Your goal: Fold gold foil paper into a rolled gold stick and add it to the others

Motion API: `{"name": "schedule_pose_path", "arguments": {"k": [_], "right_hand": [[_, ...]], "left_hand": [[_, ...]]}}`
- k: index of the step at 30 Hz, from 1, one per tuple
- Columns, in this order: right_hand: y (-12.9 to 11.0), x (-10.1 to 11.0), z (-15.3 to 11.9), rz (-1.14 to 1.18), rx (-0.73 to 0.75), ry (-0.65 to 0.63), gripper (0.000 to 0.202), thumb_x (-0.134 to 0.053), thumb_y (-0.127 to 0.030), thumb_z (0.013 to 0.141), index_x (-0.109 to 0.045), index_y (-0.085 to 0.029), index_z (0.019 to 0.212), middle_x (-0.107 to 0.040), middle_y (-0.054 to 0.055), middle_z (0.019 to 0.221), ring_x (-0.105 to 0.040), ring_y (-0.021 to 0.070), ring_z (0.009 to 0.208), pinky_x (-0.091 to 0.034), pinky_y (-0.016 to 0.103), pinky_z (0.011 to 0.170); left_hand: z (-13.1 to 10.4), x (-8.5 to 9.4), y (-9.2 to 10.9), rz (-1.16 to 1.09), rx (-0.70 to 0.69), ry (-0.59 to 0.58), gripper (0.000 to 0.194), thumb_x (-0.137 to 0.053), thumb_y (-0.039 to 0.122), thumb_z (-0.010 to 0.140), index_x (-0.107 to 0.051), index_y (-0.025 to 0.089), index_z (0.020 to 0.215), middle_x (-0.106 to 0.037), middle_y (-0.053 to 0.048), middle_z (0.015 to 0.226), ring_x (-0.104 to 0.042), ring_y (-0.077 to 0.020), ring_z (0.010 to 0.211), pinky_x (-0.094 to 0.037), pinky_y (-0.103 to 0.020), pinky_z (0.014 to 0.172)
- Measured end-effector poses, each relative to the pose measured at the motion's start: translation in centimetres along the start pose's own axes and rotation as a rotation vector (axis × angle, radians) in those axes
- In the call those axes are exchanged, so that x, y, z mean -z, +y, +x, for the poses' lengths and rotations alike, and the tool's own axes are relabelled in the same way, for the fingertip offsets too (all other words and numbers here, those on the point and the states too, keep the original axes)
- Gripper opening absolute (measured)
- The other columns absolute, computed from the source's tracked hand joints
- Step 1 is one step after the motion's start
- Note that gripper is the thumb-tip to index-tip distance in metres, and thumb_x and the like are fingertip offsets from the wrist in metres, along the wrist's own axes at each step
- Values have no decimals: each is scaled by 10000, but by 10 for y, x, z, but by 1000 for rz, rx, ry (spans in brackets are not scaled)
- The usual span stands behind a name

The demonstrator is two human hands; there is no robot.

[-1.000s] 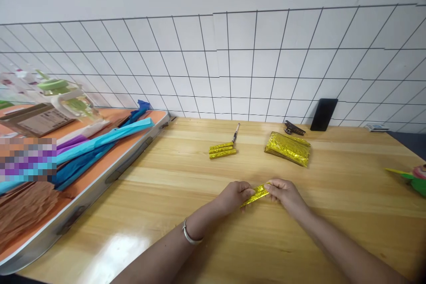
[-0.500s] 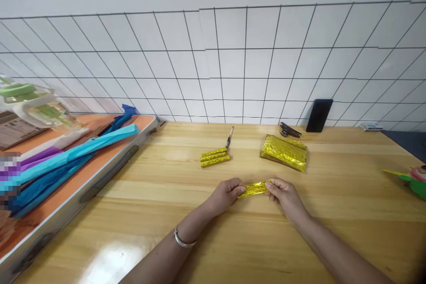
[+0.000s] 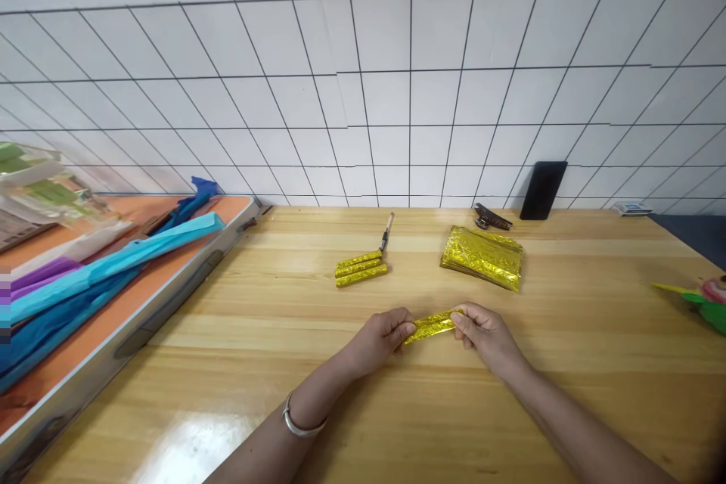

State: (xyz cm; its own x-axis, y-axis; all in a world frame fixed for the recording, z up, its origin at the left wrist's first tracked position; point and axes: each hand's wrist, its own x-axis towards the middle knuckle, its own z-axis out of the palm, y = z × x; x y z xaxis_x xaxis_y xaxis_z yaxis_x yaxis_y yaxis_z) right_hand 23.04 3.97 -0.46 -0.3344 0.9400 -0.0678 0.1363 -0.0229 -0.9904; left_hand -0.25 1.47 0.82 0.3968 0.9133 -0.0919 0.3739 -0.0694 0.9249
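Observation:
Between my hands is a narrow folded strip of shiny gold foil paper [image 3: 434, 324], held just above the wooden table [image 3: 272, 393]. My left hand [image 3: 386, 336], with a silver bangle on the wrist, pinches its left end between thumb and fingers. At the other end my right hand [image 3: 482, 329] pinches the strip, thumb on top. A lengthwise crease shows along the foil. Beyond my left hand lie several folded gold strips [image 3: 361, 269] side by side. A stack of flat gold foil sheets [image 3: 482, 257] rests beyond my right hand.
A pen [image 3: 386, 231] touches the folded strips. Behind the foil stack lies a dark hair clip [image 3: 492, 217]; a black phone [image 3: 543, 190] leans on the tiled wall. An orange tray [image 3: 113, 318] with rolled blue and purple paper stands at left. A green and pink object [image 3: 708, 306] is at right.
The foil strip has turned slightly in my fingers and now shows a lengthwise crease. Both hands keep their pinch. The camera view has shifted a little.

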Motion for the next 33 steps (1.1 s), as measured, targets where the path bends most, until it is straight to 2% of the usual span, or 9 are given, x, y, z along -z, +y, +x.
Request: {"name": "schedule_pose_path", "arguments": {"k": [6, 9, 14, 20, 26, 33], "right_hand": [[-11, -9, -3, -86, 52, -134, 272, -522, -422, 847, -615, -172, 796, -516, -29, 604, -448, 94, 501, -354, 221, 480], [-13, -12, -5, -120, 64, -179, 285, -525, -421, 848, -618, -166, 759, -494, -31, 591, -435, 93, 506, -351, 219, 482], [-12, -10, -3, -44, -5, -191, 304, -546, -454, 833, -608, -163, 768, -510, -27, 607, -438, 89, 498, -335, 217, 474], [-14, -27, -10, 253, -66, -97, 315, -662, -414, 765, -600, -179, 966, -556, -21, 701, -464, 101, 587, -343, 234, 558], [-20, -31, -14, 276, -72, -85, 297, -624, -445, 790, -634, -149, 769, -521, -25, 583, -429, 100, 547, -302, 245, 542], [-24, -24, -10, 262, -90, -57, 353, -594, -490, 793, -650, -144, 750, -523, -12, 572, -423, 98, 528, -298, 229, 499]], "left_hand": [[-5, -6, 20, -114, 3, -196, 378, -410, 483, 901, -539, 144, 793, -601, -24, 693, -555, -127, 651, -414, -229, 641], [-6, -15, 23, -273, 118, -270, 372, -422, 510, 880, -498, 150, 830, -598, -13, 652, -567, -116, 543, -409, -211, 534], [-6, -28, 21, -315, 166, -185, 380, -456, 526, 848, -500, 150, 817, -503, 44, 541, -434, -64, 367, -326, -175, 393], [-5, -53, 21, -511, 107, -28, 394, -461, 532, 851, -502, 143, 805, -529, 33, 559, -452, -61, 362, -325, -179, 402], [-6, -61, 21, -530, 68, -12, 396, -462, 528, 859, -511, 137, 813, -530, 36, 547, -463, -66, 356, -329, -181, 397], [-6, -61, 17, -540, 82, -29, 402, -469, 548, 848, -493, 146, 830, -541, 34, 559, -463, -70, 352, -327, -179, 380]]}}
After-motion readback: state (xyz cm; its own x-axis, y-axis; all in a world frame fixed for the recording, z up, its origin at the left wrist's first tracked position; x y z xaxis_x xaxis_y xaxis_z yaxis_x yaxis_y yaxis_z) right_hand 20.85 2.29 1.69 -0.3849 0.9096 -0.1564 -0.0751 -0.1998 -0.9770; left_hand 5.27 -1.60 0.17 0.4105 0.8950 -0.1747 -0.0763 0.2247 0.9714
